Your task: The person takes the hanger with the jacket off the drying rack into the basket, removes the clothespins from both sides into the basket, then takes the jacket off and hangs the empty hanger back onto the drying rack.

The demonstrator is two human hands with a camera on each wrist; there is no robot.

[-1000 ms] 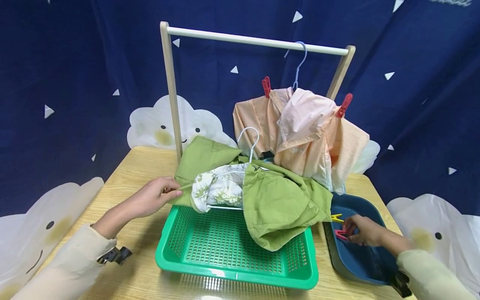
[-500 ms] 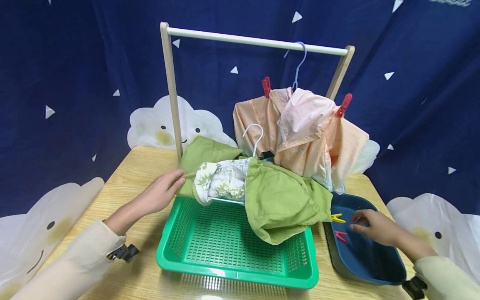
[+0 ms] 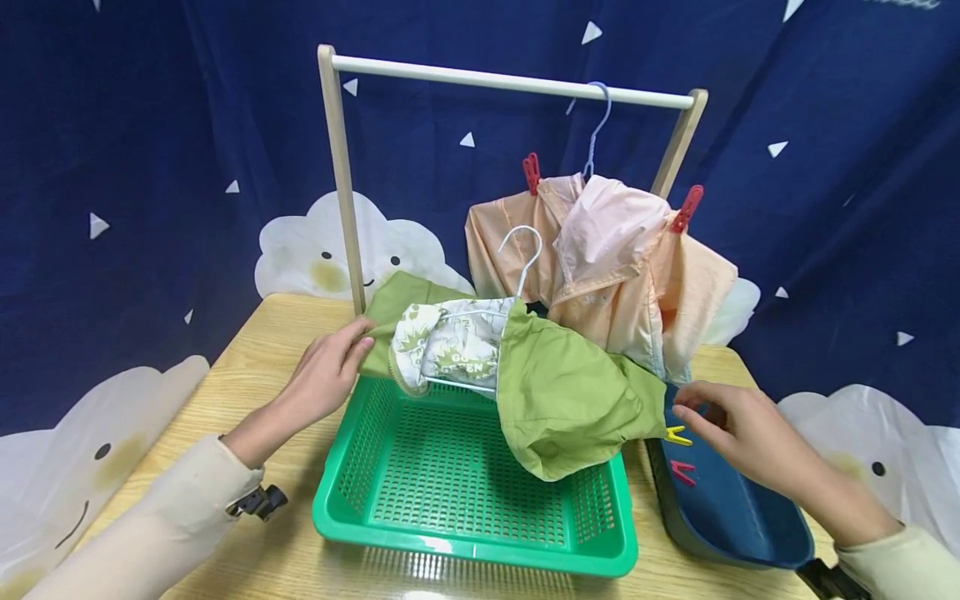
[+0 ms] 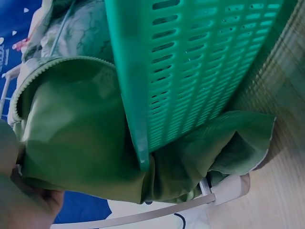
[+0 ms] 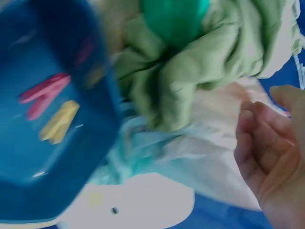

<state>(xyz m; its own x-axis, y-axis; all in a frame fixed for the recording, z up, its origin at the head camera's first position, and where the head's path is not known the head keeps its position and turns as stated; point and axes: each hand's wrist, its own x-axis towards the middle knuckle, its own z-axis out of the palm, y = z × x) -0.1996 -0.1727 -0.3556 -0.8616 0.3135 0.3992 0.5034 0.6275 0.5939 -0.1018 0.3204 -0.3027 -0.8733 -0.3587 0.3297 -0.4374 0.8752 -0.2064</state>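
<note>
A green jacket [image 3: 573, 387] with a white patterned lining [image 3: 457, 342] is on a white hanger [image 3: 531, 262], over the back of a green basket [image 3: 472, 552]. My left hand [image 3: 324, 373] pinches the jacket near its open front at the left. The right hand [image 3: 750, 421] is over the far part of a dark blue bin [image 3: 757, 512], fingers loosely bent and holding nothing. In the bin lie a pink clothespin [image 3: 682, 473] and a yellow clothespin [image 3: 678, 436]. The right wrist view shows the hand's bare palm [image 5: 271, 162].
Behind the jacket, a peach jacket [image 3: 615, 308] with two red clothespins [image 3: 687, 208] hangs by a blue hanger [image 3: 597, 125] from the rack's white rail [image 3: 480, 77]. A wooden table [image 3: 255, 383] carries everything, with a dark blue curtain [image 3: 187, 100] behind.
My right hand has left the pink clothespin in the bin and risen toward the green jacket's sleeve. The left hand has lifted the jacket and its hanger up and to the right.
</note>
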